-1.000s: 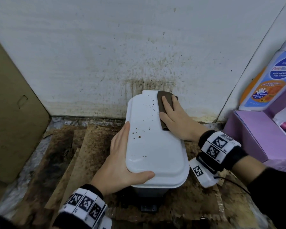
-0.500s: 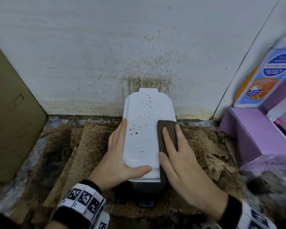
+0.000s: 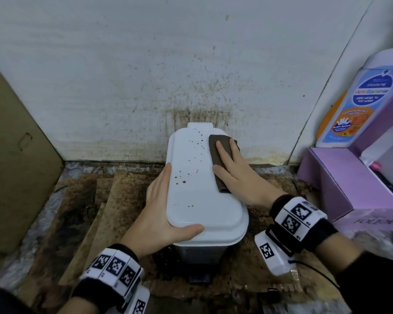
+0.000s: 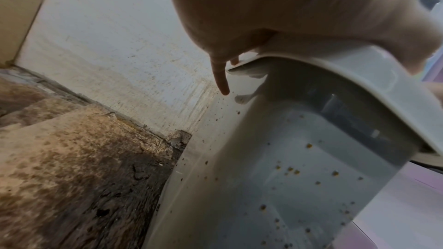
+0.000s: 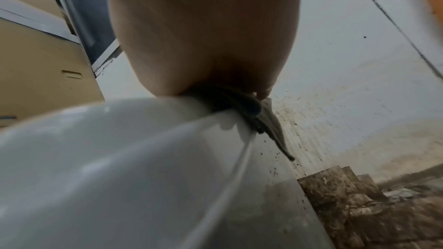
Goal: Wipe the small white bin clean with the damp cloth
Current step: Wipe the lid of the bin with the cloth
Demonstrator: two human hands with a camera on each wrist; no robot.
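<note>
The small white bin (image 3: 197, 196) stands on the floor against the wall, its shut lid dotted with brown specks on the left half. My right hand (image 3: 234, 175) lies flat on a brown cloth (image 3: 214, 155) and presses it onto the lid's far right part. My left hand (image 3: 159, 214) clasps the lid's near left corner, with the thumb over the front edge and the fingers along the side. In the left wrist view the bin's speckled side (image 4: 275, 186) shows under the left hand (image 4: 263, 7). The right wrist view has the cloth (image 5: 242, 109) bunched under the right hand (image 5: 203, 35) at the lid's (image 5: 120, 158) edge.
The wall (image 3: 191, 87) behind the bin is stained brown. Dirty brown cardboard sheets (image 3: 89, 211) cover the floor. A cardboard panel (image 3: 14, 155) leans at the left. A purple box (image 3: 340, 182) and a wash bottle (image 3: 359, 103) stand close at the right.
My right hand slid the cloth from the lid's far right down to its near right side and back to the far right. The left hand kept its hold.
</note>
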